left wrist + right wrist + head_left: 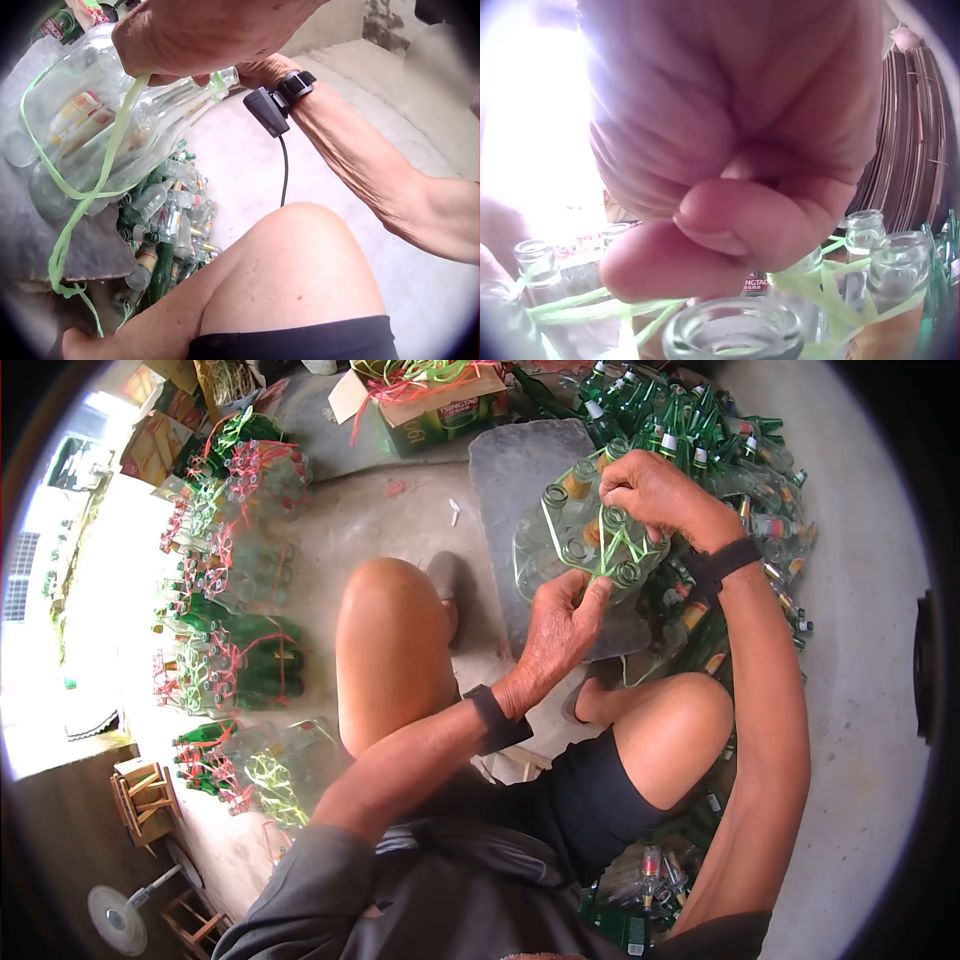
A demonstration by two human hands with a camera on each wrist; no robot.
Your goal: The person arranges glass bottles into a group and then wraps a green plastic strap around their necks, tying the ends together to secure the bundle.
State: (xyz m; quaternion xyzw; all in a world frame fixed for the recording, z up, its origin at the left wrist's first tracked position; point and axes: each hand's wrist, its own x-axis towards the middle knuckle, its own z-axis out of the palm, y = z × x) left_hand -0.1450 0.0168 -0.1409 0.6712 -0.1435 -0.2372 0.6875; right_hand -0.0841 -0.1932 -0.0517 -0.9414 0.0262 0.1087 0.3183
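A cluster of clear glass bottles stands on a grey slab between the person's knees, laced at the necks with light green plastic string. My left hand pinches the string at the near side of the bundle. My right hand grips the string over the far necks. In the left wrist view the green string loops round the clear bottles and trails down. The right wrist view shows my curled fingers pinching string just above open bottle mouths.
A heap of loose green and clear bottles lies to the right and behind the slab. Tied bottle bundles line the left side. A cardboard box of string sits at the top. A small fan and wooden stools stand lower left.
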